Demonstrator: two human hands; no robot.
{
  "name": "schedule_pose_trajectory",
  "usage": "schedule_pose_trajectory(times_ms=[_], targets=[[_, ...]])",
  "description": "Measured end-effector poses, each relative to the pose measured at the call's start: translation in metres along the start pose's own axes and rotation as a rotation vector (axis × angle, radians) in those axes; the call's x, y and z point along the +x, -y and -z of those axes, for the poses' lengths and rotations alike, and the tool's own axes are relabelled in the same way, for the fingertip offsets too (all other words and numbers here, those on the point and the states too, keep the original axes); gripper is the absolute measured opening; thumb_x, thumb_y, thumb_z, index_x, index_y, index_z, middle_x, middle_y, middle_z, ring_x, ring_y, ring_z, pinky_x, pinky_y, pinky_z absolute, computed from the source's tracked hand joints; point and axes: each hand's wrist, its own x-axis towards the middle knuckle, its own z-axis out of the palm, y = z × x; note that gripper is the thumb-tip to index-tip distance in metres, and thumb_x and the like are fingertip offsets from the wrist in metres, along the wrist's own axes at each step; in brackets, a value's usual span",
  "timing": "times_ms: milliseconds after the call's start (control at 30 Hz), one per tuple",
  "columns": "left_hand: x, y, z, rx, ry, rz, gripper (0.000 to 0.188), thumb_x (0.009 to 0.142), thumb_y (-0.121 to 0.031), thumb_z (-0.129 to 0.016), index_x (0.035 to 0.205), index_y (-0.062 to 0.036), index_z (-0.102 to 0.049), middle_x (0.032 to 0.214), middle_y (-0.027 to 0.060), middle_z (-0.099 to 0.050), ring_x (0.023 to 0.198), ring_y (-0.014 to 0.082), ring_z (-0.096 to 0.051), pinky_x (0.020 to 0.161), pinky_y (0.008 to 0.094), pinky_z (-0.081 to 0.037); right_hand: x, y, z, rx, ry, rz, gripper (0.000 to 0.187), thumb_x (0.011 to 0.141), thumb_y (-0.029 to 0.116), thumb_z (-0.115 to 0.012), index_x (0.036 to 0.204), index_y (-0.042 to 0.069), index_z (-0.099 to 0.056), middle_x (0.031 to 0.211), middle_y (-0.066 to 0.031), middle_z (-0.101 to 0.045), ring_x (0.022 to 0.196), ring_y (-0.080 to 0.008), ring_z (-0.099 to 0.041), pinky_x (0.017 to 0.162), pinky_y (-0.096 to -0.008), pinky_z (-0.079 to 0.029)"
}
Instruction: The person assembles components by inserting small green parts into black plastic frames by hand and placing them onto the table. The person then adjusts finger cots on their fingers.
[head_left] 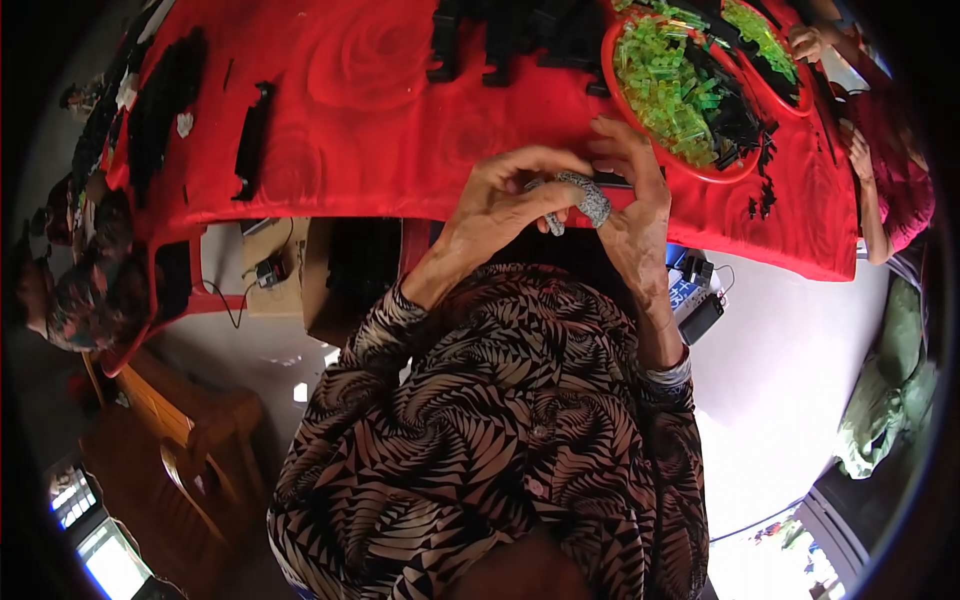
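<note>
Just past the near edge of the red-covered table (350, 150), my two hands meet. My left hand (510, 195) is closed, its fingers curled in against the right thumb; whatever it grips is hidden. My right hand (637, 205) is bent round from the other side, with grey knitted wrapping (592, 203) on its thumb. A second bit of the same grey wrapping shows at the left hand's fingertips. Between the right thumb and fingers a short dark edge of a black plastic piece (613, 180) shows; most of it is covered.
Right of my hands stands a red-rimmed basin (745, 172) of green translucent pieces and black parts, with a similar basin (800, 108) beyond. A co-worker's hands (808, 45) are there. Black parts (510, 40) lie at the far side; a long black strip (252, 142) lies left. Below stands a cardboard box (320, 280).
</note>
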Motion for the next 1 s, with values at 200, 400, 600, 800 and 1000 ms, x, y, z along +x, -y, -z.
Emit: schedule_pose_trajectory(times_ms=[200,400,600,800,1000], targets=[[0.003,0.011,-0.004,-0.044,0.061,0.058,0.025,0.084,-0.016,-0.075,0.104,-0.0022,-0.069,0.081,0.0035,-0.066,0.069,0.0079,-0.061,0.058,0.0208,-0.049,-0.012,-0.004,-0.005,0.376,0.02,-0.203,0.061,0.07,0.014,-0.084,0.123,0.003,-0.055,0.116,-0.0099,-0.06,0.095,-0.0193,-0.064,0.078,-0.0315,-0.054],[-0.003,0.015,-0.012,-0.106,0.151,0.167,0.028,0.08,-0.009,-0.075,0.104,0.0007,-0.066,0.081,0.0042,-0.066,0.071,0.0099,-0.063,0.059,0.0221,-0.051,-0.012,-0.006,-0.001,0.173,0.031,-0.081,0.053,0.073,0.013,-0.082,0.119,0.001,-0.059,0.106,-0.0088,-0.064,0.09,-0.0165,-0.066,0.078,-0.029,-0.054],[-0.004,0.026,0.0,-0.446,0.063,-0.032,0.027,0.091,-0.008,-0.063,0.116,0.0002,-0.06,0.111,0.0137,-0.061,0.094,0.0215,-0.064,0.087,0.0333,-0.052,-0.022,-0.005,0.045,0.323,-0.107,-0.145,0.029,0.094,0.011,-0.055,0.12,-0.004,-0.056,0.109,-0.0129,-0.064,0.1,-0.0228,-0.065,0.085,-0.0328,-0.055],[-0.006,0.038,0.003,-0.525,-0.016,0.034,0.016,0.089,-0.004,-0.064,0.105,-0.0013,-0.066,0.109,0.012,-0.064,0.094,0.0203,-0.065,0.082,0.0308,-0.055,-0.048,0.01,0.027,0.215,0.024,-0.119,0.039,0.077,0.004,-0.078,0.112,0.001,-0.061,0.099,-0.0073,-0.065,0.083,-0.0114,-0.063,0.073,-0.0234,-0.052],[-0.009,0.033,-0.009,0.239,-0.202,-0.345,0.02,0.08,0.005,-0.072,0.099,-0.0016,-0.068,0.09,0.0044,-0.065,0.08,0.0124,-0.065,0.073,0.023,-0.054,-0.055,0.032,0.018,0.222,-0.02,-0.169,0.033,0.076,0.004,-0.078,0.106,0.0,-0.064,0.087,-0.0049,-0.064,0.074,-0.011,-0.062,0.067,-0.0228,-0.05]])
